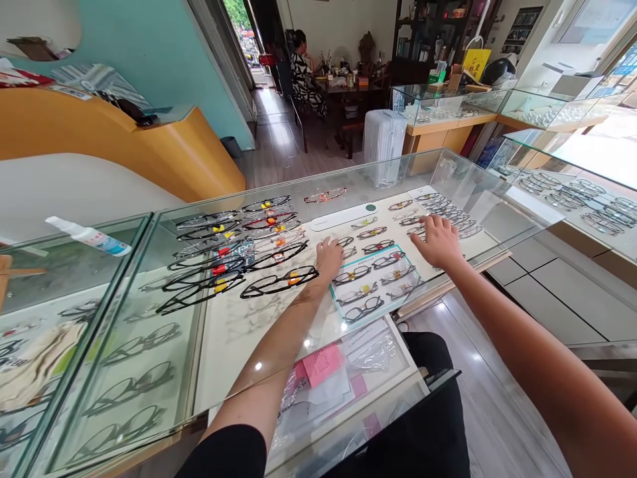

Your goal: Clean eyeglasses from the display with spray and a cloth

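My left hand [329, 259] reaches in under the glass top of a display case [259, 179]. Its fingers are slightly bent and apart, beside a pair of eyeglasses [344, 241] on the white board. Farther right, my right hand [438, 240] has its fingers spread, with thumb and forefinger at another pair of eyeglasses [417, 231]; whether they touch it is unclear. Between the hands lie more eyeglasses [378, 247]. A teal-edged display sheet [343, 318] in front of them carries several pairs in two columns. Black-framed eyeglasses [279, 282] lie in rows to the left.
Below the case, an open drawer [413, 375] holds pink paper [323, 364] and plastic bags. A white spray bottle [92, 238] lies on the glass at left. Behind the case stand a wrapped suitcase [384, 143] and more showcases [448, 106]. A person [302, 73] sits at a far table.
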`<state>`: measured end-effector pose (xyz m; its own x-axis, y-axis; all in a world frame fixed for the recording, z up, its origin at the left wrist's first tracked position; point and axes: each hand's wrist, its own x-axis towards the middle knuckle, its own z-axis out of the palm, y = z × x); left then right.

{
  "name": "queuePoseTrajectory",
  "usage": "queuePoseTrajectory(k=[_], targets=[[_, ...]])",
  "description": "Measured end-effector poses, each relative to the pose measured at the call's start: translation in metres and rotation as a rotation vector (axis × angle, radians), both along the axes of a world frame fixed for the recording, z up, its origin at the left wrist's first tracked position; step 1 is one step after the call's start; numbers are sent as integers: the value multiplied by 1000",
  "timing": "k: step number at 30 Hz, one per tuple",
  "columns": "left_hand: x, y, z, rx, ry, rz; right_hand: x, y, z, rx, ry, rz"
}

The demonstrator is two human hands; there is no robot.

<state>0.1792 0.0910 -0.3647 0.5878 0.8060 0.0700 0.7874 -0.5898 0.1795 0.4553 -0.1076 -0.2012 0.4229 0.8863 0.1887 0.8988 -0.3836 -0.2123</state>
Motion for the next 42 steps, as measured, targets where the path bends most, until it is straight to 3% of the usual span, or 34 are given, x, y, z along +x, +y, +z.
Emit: queuePoseTrajectory(k=[12,23,42], targets=[[6,-18,5,-32,-46,-27,-2,1,2,-14,-21,-9],[-1,2,1,-89,-9,87,-1,1,0,15,-21,13],[-26,22,-2,-126,-59,-35,-4,3,6,-46,3,-26]])
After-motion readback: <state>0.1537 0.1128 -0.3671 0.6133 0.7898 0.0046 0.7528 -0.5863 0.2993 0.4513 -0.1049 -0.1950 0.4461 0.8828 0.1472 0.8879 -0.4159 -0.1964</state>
